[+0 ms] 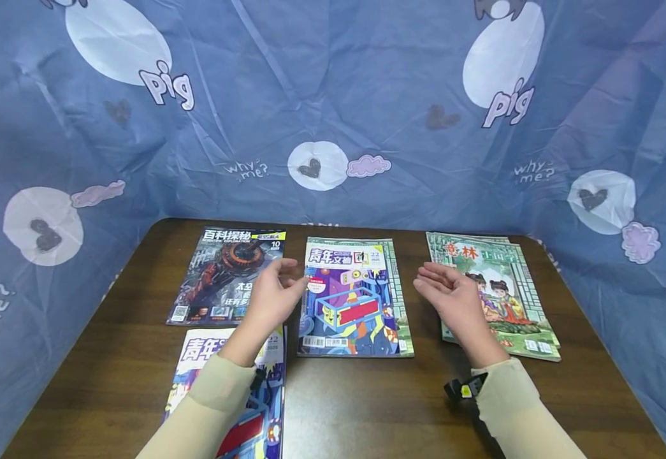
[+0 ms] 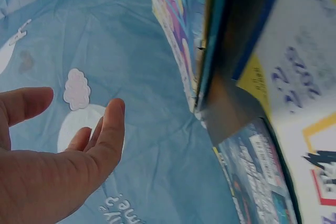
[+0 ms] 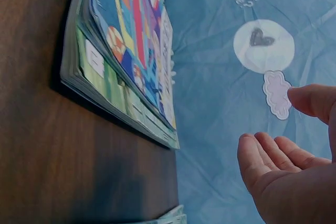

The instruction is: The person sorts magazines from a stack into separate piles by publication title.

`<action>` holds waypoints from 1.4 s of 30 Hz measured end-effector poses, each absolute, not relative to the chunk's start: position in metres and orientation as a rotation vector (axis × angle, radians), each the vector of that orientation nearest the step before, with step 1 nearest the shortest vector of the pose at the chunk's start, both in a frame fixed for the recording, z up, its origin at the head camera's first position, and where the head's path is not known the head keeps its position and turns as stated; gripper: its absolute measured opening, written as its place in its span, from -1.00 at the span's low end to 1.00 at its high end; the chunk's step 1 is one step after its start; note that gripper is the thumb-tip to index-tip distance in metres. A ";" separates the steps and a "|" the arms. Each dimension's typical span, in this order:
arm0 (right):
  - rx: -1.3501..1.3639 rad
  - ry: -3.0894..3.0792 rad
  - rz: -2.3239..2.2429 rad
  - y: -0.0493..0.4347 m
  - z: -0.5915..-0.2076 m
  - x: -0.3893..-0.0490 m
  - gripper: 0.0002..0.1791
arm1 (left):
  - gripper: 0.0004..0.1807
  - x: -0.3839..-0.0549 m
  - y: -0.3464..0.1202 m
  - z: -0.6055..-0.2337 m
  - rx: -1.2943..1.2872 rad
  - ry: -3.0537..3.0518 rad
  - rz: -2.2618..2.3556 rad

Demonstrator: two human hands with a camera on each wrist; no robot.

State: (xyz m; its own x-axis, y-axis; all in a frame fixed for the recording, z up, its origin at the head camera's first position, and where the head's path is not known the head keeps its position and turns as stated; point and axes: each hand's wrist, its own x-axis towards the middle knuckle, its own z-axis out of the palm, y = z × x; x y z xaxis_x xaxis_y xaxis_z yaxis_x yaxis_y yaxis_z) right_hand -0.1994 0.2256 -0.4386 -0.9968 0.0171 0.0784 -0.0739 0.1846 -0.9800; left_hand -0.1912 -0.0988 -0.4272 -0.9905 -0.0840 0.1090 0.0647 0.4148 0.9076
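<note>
My left hand [image 1: 275, 296] hovers between the dark space-themed magazine [image 1: 212, 268] and the middle pile, fingers loosely bent and holding nothing. On that pile a colourful purple-and-blue magazine [image 1: 347, 303] lies over a green one [image 1: 406, 328], whose edge shows at the top and right. To the right, my empty right hand [image 1: 453, 299] overlaps the left side of some stacked green magazines [image 1: 516, 306]. Both palms face inward, with the middle pile between them. In the right wrist view, the thumb and fingers of the right hand [image 3: 294, 171] stand apart.
Another colourful magazine [image 1: 252, 427] like the top middle one lies at the front left, partly under my left forearm. The brown wooden table [image 1: 367, 408] is backed and flanked by a blue patterned cloth [image 1: 241, 140]. A black strap [image 1: 464, 387] is at my right wrist.
</note>
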 end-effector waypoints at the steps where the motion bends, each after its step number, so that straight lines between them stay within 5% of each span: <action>1: 0.066 -2.363 1.963 0.224 -0.440 -0.199 -0.44 | -0.54 -0.190 -0.100 -0.428 0.026 -2.522 -1.634; 42: 0.018 -2.527 1.873 0.205 -0.457 -0.202 -0.49 | -0.45 -0.202 -0.118 -0.452 0.095 -2.730 -1.537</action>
State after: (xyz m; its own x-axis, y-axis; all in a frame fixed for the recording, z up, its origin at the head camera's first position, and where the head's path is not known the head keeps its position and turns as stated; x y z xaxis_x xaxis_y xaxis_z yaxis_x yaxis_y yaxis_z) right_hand -0.2015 0.2046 -0.4567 -0.9999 -0.0114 0.0036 -0.0068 0.2904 -0.9569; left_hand -0.2022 -0.1178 -0.4517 -0.9981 -0.0561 -0.0236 -0.0493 0.5171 0.8545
